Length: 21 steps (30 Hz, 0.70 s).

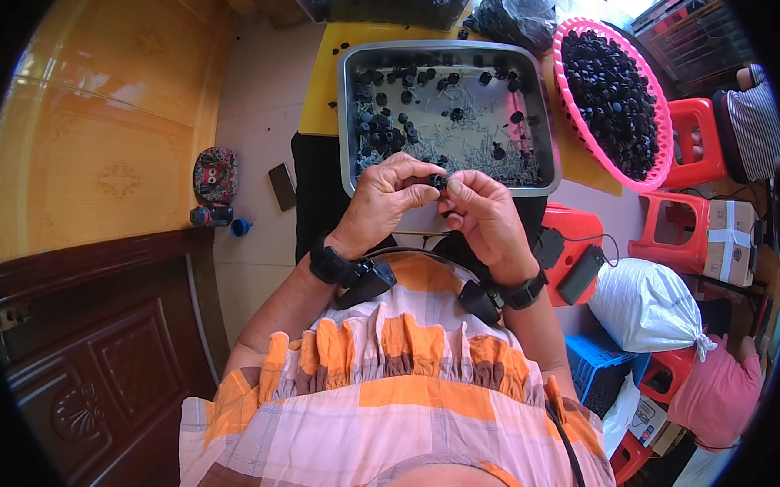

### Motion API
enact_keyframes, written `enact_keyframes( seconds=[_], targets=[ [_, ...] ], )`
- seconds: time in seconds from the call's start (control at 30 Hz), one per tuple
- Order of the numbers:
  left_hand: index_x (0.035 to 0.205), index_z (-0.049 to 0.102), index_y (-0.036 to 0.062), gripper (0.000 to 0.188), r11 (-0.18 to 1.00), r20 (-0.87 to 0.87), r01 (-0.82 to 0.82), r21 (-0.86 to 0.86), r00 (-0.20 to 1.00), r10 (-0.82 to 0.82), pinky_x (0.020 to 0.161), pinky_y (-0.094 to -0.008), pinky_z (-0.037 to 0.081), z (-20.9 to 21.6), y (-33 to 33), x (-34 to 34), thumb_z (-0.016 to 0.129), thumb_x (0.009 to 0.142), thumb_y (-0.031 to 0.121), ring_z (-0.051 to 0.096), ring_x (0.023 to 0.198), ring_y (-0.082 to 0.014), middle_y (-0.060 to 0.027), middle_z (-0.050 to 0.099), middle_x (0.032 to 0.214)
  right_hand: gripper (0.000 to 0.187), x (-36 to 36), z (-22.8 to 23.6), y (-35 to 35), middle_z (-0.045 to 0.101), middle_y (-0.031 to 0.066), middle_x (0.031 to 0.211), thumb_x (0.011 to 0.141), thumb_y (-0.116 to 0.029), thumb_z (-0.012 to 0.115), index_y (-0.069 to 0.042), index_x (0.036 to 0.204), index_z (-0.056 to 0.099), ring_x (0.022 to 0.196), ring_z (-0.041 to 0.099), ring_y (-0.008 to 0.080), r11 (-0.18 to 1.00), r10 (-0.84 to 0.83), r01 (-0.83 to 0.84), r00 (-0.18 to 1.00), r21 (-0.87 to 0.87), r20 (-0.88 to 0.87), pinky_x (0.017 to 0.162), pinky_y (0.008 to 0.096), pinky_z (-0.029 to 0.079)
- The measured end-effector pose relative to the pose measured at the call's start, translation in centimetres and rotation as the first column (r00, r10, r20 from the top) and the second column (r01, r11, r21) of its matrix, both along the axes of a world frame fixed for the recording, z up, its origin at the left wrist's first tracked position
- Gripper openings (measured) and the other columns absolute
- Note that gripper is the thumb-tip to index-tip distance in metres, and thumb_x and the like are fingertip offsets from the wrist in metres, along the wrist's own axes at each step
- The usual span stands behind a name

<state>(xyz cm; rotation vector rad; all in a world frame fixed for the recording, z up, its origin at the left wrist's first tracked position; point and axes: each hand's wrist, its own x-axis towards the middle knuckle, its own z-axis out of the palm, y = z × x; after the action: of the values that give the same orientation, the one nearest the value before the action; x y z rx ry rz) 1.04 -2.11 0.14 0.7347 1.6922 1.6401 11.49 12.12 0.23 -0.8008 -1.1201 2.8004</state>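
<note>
My left hand [392,195] pinches a small black plastic part [438,181] between thumb and fingertips, just over the near edge of a metal tray. My right hand [488,206] meets it there, thumb and index finger closed on the other side of the same part. A second dark piece seems to sit under the curled fingers of the right hand, mostly hidden. Inside the rectangular metal tray [345,97] lie many thin screw-like metal pieces [472,135] and loose black plastic parts [381,135].
A pink basket [567,105] heaped with black parts stands right of the tray. Behind are a clear bin [379,0] and a plastic bag [528,11]. Red stools [676,222], a white sack [645,302] and two people sit along the right. A phone [281,186] lies on the left floor.
</note>
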Motion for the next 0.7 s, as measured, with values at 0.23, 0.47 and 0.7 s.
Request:
enact_keyframes(
  seconds=[0.23,0.47,0.7],
  targets=[
    [0.103,0.066,0.0045,0.022,1.0,-0.061,-0.001,0.026,0.998,0.002,0.055,-0.0179,0.042,0.04,0.1,0.06,0.065,0.081,0.001,0.049,0.066,-0.004,0.0014,0.051,0.09,0.008,0.01,0.14,0.26,0.061,0.0027,0.078,0.086,-0.011,0.063,-0.004,0.087,0.058,0.071,0.06,0.0102,0.998,0.051,-0.052,0.998,-0.039,-0.032,0.054,0.0191,0.043],
    [0.102,0.066,0.0045,0.026,0.998,-0.177,0.002,0.065,0.984,0.009,0.062,-0.0171,0.043,0.06,0.12,0.19,0.065,0.078,-0.003,0.05,0.077,-0.0068,0.0005,0.051,0.09,0.007,0.05,0.33,-0.1,0.06,0.0021,0.077,0.085,-0.009,0.063,-0.004,0.086,0.058,0.071,0.06,0.0096,1.0,0.026,-0.026,1.0,-0.01,-0.012,0.054,0.0197,0.045],
    [0.099,0.067,0.0024,0.025,0.996,-0.251,0.03,0.08,0.968,-0.009,0.067,-0.0184,0.045,0.01,0.04,0.03,0.067,0.075,-0.005,0.052,0.082,-0.0083,-0.001,0.051,0.093,0.009,0.1,-0.56,-0.42,0.059,0.0019,0.077,0.083,-0.007,0.065,-0.004,0.086,0.057,0.065,0.055,0.0094,1.0,-0.001,0.0,0.994,-0.013,-0.113,0.059,0.0213,0.045]
  ],
)
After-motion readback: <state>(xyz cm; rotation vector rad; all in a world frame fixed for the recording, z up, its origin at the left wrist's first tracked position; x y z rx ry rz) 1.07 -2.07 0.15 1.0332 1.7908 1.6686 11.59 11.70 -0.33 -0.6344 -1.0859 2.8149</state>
